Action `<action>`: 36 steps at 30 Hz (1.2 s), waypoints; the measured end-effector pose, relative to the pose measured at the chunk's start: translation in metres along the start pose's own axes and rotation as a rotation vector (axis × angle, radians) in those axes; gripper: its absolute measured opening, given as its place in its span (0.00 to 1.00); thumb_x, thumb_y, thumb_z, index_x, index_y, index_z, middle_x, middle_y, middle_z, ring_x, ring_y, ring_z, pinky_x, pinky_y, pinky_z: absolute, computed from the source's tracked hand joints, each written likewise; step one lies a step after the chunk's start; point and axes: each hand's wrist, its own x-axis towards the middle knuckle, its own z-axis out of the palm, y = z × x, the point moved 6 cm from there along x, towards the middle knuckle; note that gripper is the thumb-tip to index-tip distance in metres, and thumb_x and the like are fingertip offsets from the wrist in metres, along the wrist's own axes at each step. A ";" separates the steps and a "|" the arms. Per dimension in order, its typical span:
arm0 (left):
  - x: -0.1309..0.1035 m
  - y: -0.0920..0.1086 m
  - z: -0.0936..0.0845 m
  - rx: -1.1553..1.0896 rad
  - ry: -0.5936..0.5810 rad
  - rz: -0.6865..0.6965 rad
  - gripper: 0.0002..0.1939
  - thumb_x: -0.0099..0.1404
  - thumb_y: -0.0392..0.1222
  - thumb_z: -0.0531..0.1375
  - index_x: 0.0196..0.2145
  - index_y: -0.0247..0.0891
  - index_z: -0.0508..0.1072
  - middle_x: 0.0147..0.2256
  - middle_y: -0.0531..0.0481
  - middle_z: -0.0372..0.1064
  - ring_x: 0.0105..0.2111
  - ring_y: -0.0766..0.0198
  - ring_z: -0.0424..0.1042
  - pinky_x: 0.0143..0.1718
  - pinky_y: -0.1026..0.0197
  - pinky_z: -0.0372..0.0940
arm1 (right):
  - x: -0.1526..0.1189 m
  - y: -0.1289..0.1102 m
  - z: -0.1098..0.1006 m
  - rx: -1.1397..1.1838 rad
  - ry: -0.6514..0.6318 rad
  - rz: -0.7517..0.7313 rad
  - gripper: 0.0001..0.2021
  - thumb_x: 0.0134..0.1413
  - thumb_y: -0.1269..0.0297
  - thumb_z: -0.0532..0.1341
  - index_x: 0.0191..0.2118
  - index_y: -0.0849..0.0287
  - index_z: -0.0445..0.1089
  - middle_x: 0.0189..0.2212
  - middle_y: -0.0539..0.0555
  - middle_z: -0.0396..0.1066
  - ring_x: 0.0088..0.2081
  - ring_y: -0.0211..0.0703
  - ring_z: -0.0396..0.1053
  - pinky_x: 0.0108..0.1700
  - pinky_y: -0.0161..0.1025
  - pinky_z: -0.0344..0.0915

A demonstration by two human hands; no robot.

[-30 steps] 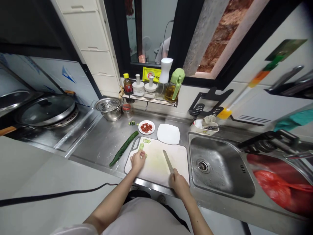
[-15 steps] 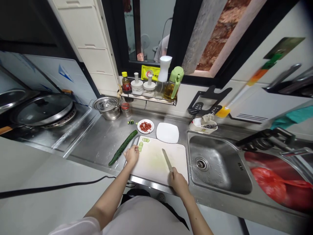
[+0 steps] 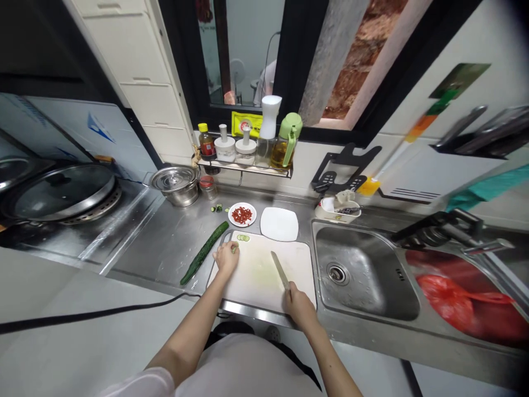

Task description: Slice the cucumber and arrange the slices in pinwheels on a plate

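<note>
My left hand (image 3: 226, 258) is over the upper left of the white cutting board (image 3: 252, 295), its fingers closed around cucumber slices (image 3: 234, 249), of which only a little green shows. Just above it, a short overlapping row of cucumber slices (image 3: 243, 238) lies near the board's top edge. In my right hand (image 3: 301, 304) is the handle of a kitchen knife (image 3: 280, 269), the blade slanting up and left over the board. A long whole cucumber (image 3: 204, 253) rests on the steel counter, left of the board.
Behind the board stand a plate of chopped red pieces (image 3: 242, 223) and a white square plate (image 3: 279, 209). Cucumber ends (image 3: 216, 208) lie nearby. The sink (image 3: 367, 275) is to the right, a lidded steel pot (image 3: 176, 187) at the back left, and a covered wok (image 3: 61, 193) farther left.
My left hand has closed on the lower row of cucumber slices, which lay beside its fingertips before. The right hand and knife hold their place over the board. The view has shifted slightly.
</note>
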 end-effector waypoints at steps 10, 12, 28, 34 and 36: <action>0.033 0.044 0.020 0.176 -0.035 0.138 0.16 0.63 0.44 0.56 0.48 0.47 0.73 0.49 0.43 0.68 0.52 0.50 0.62 0.51 0.49 0.51 | -0.001 0.000 0.001 0.003 0.017 0.004 0.15 0.65 0.67 0.43 0.51 0.60 0.61 0.37 0.61 0.75 0.39 0.49 0.73 0.33 0.38 0.55; 0.040 0.045 0.023 0.220 -0.055 0.155 0.16 0.63 0.44 0.56 0.48 0.46 0.73 0.49 0.42 0.68 0.52 0.49 0.61 0.51 0.48 0.51 | 0.000 0.000 0.003 0.003 0.014 0.003 0.15 0.65 0.66 0.43 0.51 0.60 0.61 0.37 0.61 0.75 0.40 0.49 0.73 0.34 0.38 0.56; 0.046 0.057 0.026 0.191 -0.095 0.216 0.10 0.63 0.35 0.54 0.39 0.42 0.73 0.43 0.43 0.73 0.48 0.51 0.65 0.48 0.50 0.51 | -0.001 0.001 -0.001 0.021 0.007 0.006 0.15 0.66 0.66 0.43 0.52 0.59 0.61 0.38 0.61 0.74 0.41 0.48 0.73 0.37 0.38 0.58; 0.029 0.059 0.029 -0.029 -0.147 0.138 0.07 0.62 0.36 0.56 0.38 0.44 0.73 0.36 0.49 0.75 0.44 0.56 0.70 0.47 0.54 0.55 | -0.001 0.001 -0.002 0.041 0.000 0.007 0.15 0.65 0.67 0.44 0.51 0.59 0.61 0.37 0.61 0.74 0.40 0.48 0.73 0.36 0.37 0.56; 0.018 0.058 0.039 -0.152 -0.238 0.103 0.07 0.60 0.38 0.60 0.37 0.43 0.73 0.34 0.51 0.75 0.39 0.60 0.71 0.44 0.58 0.57 | -0.002 0.001 -0.002 0.044 -0.004 0.008 0.15 0.65 0.67 0.43 0.51 0.59 0.61 0.37 0.61 0.74 0.41 0.47 0.72 0.36 0.37 0.56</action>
